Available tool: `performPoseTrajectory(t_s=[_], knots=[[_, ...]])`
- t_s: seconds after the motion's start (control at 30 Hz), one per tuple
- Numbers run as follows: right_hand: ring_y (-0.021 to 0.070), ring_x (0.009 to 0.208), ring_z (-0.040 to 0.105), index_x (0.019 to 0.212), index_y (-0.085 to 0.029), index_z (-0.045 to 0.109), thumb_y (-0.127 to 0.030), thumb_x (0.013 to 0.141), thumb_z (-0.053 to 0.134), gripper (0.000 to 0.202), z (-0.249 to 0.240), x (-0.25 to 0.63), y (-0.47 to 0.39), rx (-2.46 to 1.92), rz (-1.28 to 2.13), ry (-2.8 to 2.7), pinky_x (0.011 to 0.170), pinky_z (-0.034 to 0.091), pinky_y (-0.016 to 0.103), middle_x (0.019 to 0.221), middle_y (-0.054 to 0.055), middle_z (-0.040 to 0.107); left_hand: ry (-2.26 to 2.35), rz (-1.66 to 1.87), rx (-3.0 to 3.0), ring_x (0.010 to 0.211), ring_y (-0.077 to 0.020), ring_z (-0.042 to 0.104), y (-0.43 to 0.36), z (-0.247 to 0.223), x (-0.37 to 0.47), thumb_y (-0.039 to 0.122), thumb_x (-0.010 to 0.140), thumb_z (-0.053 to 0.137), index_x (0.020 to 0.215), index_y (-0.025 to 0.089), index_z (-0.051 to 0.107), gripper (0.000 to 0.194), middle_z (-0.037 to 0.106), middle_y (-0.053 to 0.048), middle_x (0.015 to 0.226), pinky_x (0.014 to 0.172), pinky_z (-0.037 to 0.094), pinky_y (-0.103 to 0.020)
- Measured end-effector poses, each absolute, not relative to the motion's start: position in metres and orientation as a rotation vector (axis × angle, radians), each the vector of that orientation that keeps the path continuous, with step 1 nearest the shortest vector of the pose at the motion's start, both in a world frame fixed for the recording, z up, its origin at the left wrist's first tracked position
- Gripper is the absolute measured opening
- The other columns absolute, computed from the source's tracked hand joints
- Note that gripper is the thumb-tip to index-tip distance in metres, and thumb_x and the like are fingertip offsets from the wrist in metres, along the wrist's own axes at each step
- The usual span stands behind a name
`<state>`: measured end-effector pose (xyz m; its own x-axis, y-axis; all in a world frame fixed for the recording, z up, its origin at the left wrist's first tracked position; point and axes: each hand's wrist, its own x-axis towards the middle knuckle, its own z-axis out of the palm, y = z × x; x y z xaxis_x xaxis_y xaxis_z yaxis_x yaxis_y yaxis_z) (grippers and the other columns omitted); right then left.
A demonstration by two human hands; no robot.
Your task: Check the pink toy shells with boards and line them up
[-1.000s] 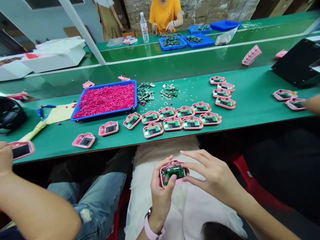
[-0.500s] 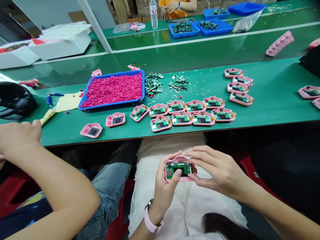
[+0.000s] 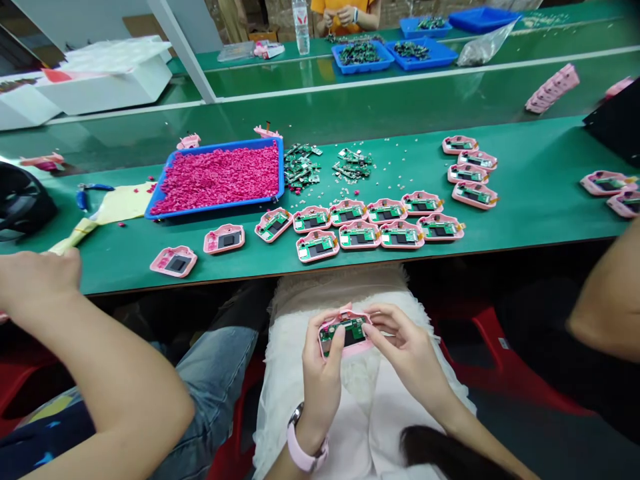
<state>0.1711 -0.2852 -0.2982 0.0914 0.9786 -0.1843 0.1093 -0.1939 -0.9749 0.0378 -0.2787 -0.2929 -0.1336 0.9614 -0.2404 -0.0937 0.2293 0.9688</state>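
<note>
Above my lap I hold a pink plastic casing (image 3: 356, 349) with a green circuit board (image 3: 356, 328) inside it. My left hand (image 3: 323, 360) wraps its left side, with the thumb lying over the board. At the right side, the thumb and fingers of my right hand (image 3: 407, 347) grip the casing's edge. Part of the board is hidden under my thumbs. On the bench ahead, several matching casings with boards (image 3: 360, 235) lie in two rows. Two casings (image 3: 224, 239) without a green board lie to the left of them.
A blue tray (image 3: 147, 212) of small pink parts stands behind the casings, beside loose circuit boards (image 3: 301, 167). Blue-handled pliers (image 3: 93, 195) lie at left. A co-worker's arm (image 3: 115, 380) is close on my left, another elbow (image 3: 607, 300) on my right. The bench edge (image 3: 280, 275) runs ahead.
My right hand has turned and drawn in closer, now gripping the casing's right side. The casing has shifted slightly left. A co-worker's elbow has come into view at right.
</note>
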Motion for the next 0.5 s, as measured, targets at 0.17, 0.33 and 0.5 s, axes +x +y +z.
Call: performPoseTrajectory(t_s=[0.17, 0.33, 0.5], knots=[[0.0148, 0.085, 0.068, 0.093, -0.025, 0.050, -0.039, 0.083, 0.070, 0.026, -0.300, 0.171, -0.283, -1.420, 1.308, -0.918, 0.065, 0.057, 0.021, 0.090, 0.000, 0.066, 1.375, 1.143, 0.905, 0.109, -0.0204, 0.066, -0.280, -0.288, 0.041, 0.034, 0.086, 0.060, 0.103, 0.021, 0.060, 0.021, 0.071, -0.008, 0.117, 0.092, 0.052, -0.032], [0.0144, 0.083, 0.066, 0.091, -0.025, 0.048, -0.040, 0.084, 0.068, 0.026, -0.305, 0.166, -0.283, -1.394, 1.310, -0.918, 0.065, 0.056, 0.022, 0.089, 0.000, 0.065, 1.389, 1.158, 0.946, 0.109, -0.0212, 0.067, -0.283, -0.291, 0.041, 0.036, 0.086, 0.060, 0.103, 0.021, 0.061, 0.022, 0.072, -0.009, 0.116, 0.091, 0.053, -0.032], [0.0187, 0.104, 0.067, 0.122, -0.028, 0.051, -0.038, 0.091, 0.059, 0.034, -0.310, 0.170, -0.277, -1.407, 1.274, -1.152, 0.089, 0.057, 0.033, 0.121, 0.007, 0.066, 1.532, 1.284, 1.095, 0.111, -0.0210, 0.066, -0.259, -0.302, 0.025, 0.041, 0.086, 0.060, 0.113, 0.024, 0.055, 0.031, 0.070, -0.009, 0.118, 0.095, 0.052, -0.034]])
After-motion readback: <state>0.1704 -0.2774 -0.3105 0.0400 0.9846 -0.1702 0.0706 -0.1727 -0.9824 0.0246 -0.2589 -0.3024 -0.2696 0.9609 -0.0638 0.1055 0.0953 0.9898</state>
